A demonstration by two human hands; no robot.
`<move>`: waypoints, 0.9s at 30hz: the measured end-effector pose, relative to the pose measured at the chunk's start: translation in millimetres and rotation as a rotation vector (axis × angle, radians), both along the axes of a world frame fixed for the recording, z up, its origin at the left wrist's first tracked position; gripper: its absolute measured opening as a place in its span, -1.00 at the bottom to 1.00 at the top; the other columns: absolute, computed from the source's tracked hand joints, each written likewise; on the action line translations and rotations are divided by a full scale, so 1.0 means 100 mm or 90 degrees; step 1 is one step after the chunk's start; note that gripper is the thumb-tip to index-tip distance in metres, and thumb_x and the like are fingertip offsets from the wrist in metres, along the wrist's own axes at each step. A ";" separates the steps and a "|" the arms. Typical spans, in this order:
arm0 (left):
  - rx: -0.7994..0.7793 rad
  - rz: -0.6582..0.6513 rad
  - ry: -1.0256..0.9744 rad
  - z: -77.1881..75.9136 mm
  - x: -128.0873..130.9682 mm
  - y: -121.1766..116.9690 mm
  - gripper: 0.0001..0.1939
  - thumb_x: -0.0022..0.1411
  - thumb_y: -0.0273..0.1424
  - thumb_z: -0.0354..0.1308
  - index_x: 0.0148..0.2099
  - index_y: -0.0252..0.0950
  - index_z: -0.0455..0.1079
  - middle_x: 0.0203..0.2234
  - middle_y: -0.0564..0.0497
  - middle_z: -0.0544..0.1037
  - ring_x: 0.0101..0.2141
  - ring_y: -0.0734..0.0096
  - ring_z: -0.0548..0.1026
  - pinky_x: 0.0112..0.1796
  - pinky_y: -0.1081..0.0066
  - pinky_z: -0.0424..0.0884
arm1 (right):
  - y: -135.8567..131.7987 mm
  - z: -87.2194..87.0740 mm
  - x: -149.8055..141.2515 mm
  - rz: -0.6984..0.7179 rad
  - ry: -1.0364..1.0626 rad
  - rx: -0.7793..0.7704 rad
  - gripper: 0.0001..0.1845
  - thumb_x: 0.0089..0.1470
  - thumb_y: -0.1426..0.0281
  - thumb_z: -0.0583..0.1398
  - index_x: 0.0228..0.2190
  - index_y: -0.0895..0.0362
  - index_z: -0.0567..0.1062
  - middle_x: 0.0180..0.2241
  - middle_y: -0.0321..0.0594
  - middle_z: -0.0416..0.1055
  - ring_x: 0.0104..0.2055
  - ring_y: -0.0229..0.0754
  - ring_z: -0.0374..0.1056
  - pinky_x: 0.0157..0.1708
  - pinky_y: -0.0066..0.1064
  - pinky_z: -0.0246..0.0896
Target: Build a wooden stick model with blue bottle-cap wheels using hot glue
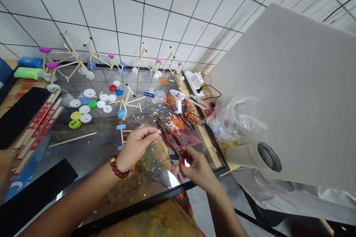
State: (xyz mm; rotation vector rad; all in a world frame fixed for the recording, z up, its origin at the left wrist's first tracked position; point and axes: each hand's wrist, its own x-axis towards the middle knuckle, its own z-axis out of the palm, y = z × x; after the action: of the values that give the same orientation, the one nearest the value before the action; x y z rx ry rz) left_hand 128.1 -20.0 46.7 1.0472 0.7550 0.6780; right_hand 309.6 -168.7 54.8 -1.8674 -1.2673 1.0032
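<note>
My left hand (140,142) is closed in a pinch on a short, pale wooden stick (158,132) whose tip shows past the fingertips. To its right, my right hand (194,164) has its fingers closed around the red handles of dark-jawed pliers (168,131). The jaws point away from me, over glass strewn with wood chips; the grip partly hides the handle ends. Just beyond my left hand stands a small frame of glued sticks (128,102) with a blue bottle cap at its base. Another blue cap (121,127) is close to my left fingers.
Loose bottle caps (85,109) lie left of centre. Stick frames (75,59) with pink tops line the wall. A white glue gun (178,100), its cord, a power strip (194,83), a blue cutter (148,94) and a white cup (254,156) are around. Bundled sticks (39,133) lie left.
</note>
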 end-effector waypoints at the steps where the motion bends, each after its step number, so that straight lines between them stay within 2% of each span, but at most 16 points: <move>1: 0.025 -0.015 0.015 0.00 0.00 -0.01 -0.83 0.11 -0.29 0.35 -0.27 -0.28 0.59 -0.42 -0.03 0.63 -0.42 0.44 0.50 -0.31 0.47 0.40 | 0.03 0.03 -0.04 0.019 -0.057 0.008 -0.66 -0.05 0.20 0.32 -0.38 0.09 0.31 -0.44 -0.36 0.29 -0.41 -0.27 0.19 -0.40 -0.44 0.13; 3: 0.084 -0.049 0.042 0.02 0.00 -0.04 -0.86 0.16 -0.32 0.29 -0.26 -0.26 0.60 -0.42 -0.02 0.63 -0.42 0.44 0.48 -0.31 0.47 0.39 | 0.07 0.10 -0.09 0.056 -0.143 0.012 -0.68 -0.01 0.18 0.28 -0.36 0.08 0.29 -0.42 -0.35 0.31 -0.40 -0.25 0.19 -0.39 -0.43 0.11; 6: 0.169 -0.089 0.079 0.06 0.00 -0.09 -0.88 0.21 -0.36 0.23 -0.29 -0.23 0.60 -0.45 0.01 0.61 -0.44 0.43 0.45 -0.32 0.47 0.35 | 0.09 0.16 -0.12 0.104 -0.199 -0.005 -0.67 0.07 0.12 0.21 -0.42 0.07 0.25 -0.50 -0.38 0.27 -0.48 -0.26 0.15 -0.45 -0.45 -0.01; 17: 0.362 -0.122 0.147 0.04 0.00 -0.13 -0.84 0.26 -0.43 0.18 -0.28 -0.17 0.60 -0.38 0.00 0.64 -0.34 0.33 0.52 -0.22 0.41 0.35 | 0.10 0.14 -0.15 0.150 -0.281 -0.009 -0.59 0.18 0.02 0.14 -0.48 0.07 0.27 -0.62 -0.41 0.25 -0.58 -0.30 0.12 -0.51 -0.47 -0.14; 21: 0.374 -0.121 0.131 0.03 -0.01 -0.14 -0.83 0.25 -0.44 0.19 -0.29 -0.16 0.61 -0.36 -0.01 0.65 -0.31 0.29 0.53 -0.20 0.38 0.35 | 0.11 0.16 -0.18 0.151 -0.335 -0.006 -0.57 0.20 0.00 0.11 -0.48 0.07 0.30 -0.63 -0.38 0.26 -0.59 -0.29 0.13 -0.52 -0.46 -0.16; 24: 0.357 -0.121 0.131 0.03 0.00 -0.15 -0.83 0.25 -0.44 0.20 -0.35 -0.17 0.60 -0.39 -0.01 0.63 -0.33 0.31 0.51 -0.22 0.40 0.34 | 0.13 0.10 -0.23 0.151 -0.351 0.009 -0.54 0.26 0.03 0.03 -0.52 0.08 0.30 -0.66 -0.37 0.23 -0.62 -0.29 0.10 -0.53 -0.45 -0.18; 26: 0.287 -0.127 0.118 0.03 0.01 -0.16 -0.87 0.22 -0.43 0.24 -0.37 -0.20 0.59 -0.46 0.01 0.61 -0.38 0.35 0.49 -0.26 0.42 0.34 | 0.14 0.04 -0.22 0.157 -0.350 0.020 -0.53 0.28 0.06 0.01 -0.53 0.08 0.31 -0.68 -0.36 0.23 -0.64 -0.30 0.08 -0.54 -0.45 -0.18; 27: 0.219 -0.128 0.102 0.04 0.01 -0.15 -0.89 0.20 -0.41 0.26 -0.38 -0.22 0.58 -0.48 0.01 0.60 -0.41 0.38 0.48 -0.28 0.43 0.36 | 0.15 0.01 -0.20 0.155 -0.352 0.018 -0.54 0.29 0.07 0.01 -0.53 0.09 0.32 -0.68 -0.35 0.24 -0.65 -0.31 0.08 -0.55 -0.46 -0.17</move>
State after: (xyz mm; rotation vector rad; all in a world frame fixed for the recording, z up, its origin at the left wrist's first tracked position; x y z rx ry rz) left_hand 129.3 -35.1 50.3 1.4858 0.6715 0.5657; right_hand 289.4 -153.8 55.7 -2.0818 -1.8505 0.5897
